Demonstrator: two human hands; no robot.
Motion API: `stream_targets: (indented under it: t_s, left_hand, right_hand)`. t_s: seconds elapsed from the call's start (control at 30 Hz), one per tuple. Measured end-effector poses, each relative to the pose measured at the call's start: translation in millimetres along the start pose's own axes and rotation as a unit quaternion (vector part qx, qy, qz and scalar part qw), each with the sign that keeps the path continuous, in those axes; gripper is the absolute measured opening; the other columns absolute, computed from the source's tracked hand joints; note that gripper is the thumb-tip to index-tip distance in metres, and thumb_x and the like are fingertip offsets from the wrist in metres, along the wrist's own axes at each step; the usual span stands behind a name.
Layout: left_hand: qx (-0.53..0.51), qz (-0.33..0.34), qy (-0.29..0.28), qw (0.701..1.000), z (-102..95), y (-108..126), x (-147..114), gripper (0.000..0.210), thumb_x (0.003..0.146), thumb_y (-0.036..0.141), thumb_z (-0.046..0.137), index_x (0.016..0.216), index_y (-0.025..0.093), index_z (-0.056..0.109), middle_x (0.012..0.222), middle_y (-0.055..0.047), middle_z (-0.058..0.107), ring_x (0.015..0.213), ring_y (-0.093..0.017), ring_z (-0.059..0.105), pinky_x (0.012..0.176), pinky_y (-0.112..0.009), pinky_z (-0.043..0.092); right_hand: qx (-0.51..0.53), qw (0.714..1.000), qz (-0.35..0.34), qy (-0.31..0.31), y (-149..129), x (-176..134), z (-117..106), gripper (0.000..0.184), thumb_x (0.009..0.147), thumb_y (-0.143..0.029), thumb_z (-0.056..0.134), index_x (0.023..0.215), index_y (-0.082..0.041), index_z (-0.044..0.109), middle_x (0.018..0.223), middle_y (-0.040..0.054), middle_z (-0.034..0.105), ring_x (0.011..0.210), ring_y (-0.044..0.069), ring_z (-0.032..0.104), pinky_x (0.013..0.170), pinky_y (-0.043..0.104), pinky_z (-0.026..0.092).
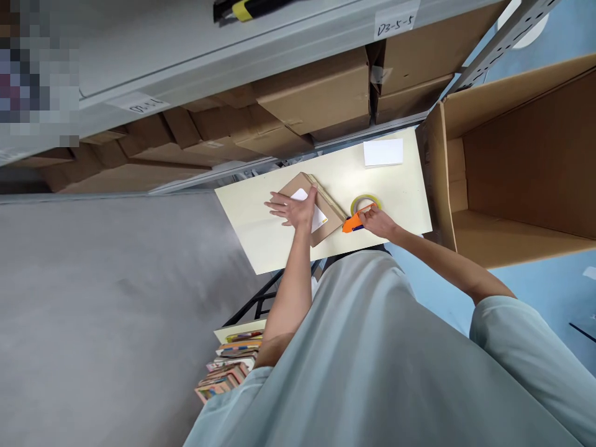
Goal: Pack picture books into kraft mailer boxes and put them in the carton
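Cardboard package (331, 222) lying at ten o'clock from the right hand (376, 221), directly beneath the left hand (298, 211).
Taking twelve as straight away from the wearer, the package is slanting on the pale table (251, 217), its long axis running from between ten and eleven toward between four and five o'clock; the left hand is the nearer, spreading its fingers and thumb wide apart over the white label (320, 217), though whether the palm is pressing cannot be told; the right hand is closing its fingers around an orange tape dispenser (351, 224) with a yellow tape roll (365, 197), which is sitting at about four o'clock from the left hand, just beside the package's near right corner, any contact there being unclear.
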State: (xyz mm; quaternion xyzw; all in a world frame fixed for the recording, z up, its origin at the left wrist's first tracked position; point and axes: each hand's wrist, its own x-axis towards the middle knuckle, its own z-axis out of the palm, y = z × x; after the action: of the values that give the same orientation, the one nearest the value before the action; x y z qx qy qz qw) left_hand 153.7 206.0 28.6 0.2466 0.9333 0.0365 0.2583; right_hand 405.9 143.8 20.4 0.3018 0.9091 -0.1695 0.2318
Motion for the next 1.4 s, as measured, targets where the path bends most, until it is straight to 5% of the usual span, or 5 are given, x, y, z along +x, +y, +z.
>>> stream_targets:
  t_s: [0.33,0.6,0.77,0.97,1.4]
  left_hand:
    - [0.067,0.258,0.068,0.961,18.9,-4.8,-31.5,0.117,0.084,0.066,0.077,0.177,0.014,0.031,0.187,-0.025,0.006,0.167,-0.055,0.020,0.133,-0.075,0.021]
    - [0.081,0.320,0.044,0.943,20.0,-16.2,-29.1,0.116,0.081,0.066,0.079,0.175,0.014,0.037,0.187,-0.026,0.002,0.167,-0.055,0.020,0.133,-0.072,0.019]
    - [0.084,0.335,0.028,0.938,18.9,-18.5,-32.3,0.116,0.082,0.069,0.078,0.176,0.015,0.036,0.188,-0.025,0.001,0.168,-0.056,0.019,0.133,-0.074,0.019]
    - [0.092,0.321,0.043,0.942,20.9,-18.2,-33.5,0.117,0.084,0.074,0.076,0.176,0.015,0.035,0.188,-0.025,0.002,0.168,-0.055,0.019,0.133,-0.074,0.020]
    - [0.067,0.294,0.091,0.949,27.3,-18.0,-39.4,0.114,0.086,0.078,0.073,0.175,0.015,0.037,0.186,-0.029,0.007,0.164,-0.056,0.027,0.127,-0.077,0.028]
  right_hand:
    - [0.115,0.992,0.046,-0.012,-37.6,-41.8,33.2,0.041,0.105,-0.008,0.042,0.140,0.001,0.062,0.108,0.0228,0.080,0.097,0.031,0.074,0.104,0.043,0.042]
    - [0.074,0.993,0.083,-0.024,53.0,-115.5,51.1,0.035,0.107,-0.016,0.046,0.130,0.003,0.065,0.098,0.0247,0.081,0.090,0.034,0.076,0.103,0.046,0.043]
    - [0.012,0.997,0.067,0.021,91.5,-60.9,11.4,0.045,0.110,-0.020,0.037,0.144,0.005,0.054,0.104,0.0275,0.081,0.095,0.035,0.076,0.104,0.047,0.039]
    - [0.056,0.996,0.069,0.031,67.7,26.0,-27.9,0.046,0.105,-0.012,0.036,0.142,0.008,0.055,0.107,0.0300,0.081,0.092,0.035,0.077,0.106,0.051,0.041]
    - [0.223,0.926,0.304,0.013,-15.5,24.5,-21.7,0.051,0.108,-0.023,0.034,0.140,0.007,0.060,0.098,0.0318,0.080,0.091,0.037,0.079,0.094,0.048,0.050]
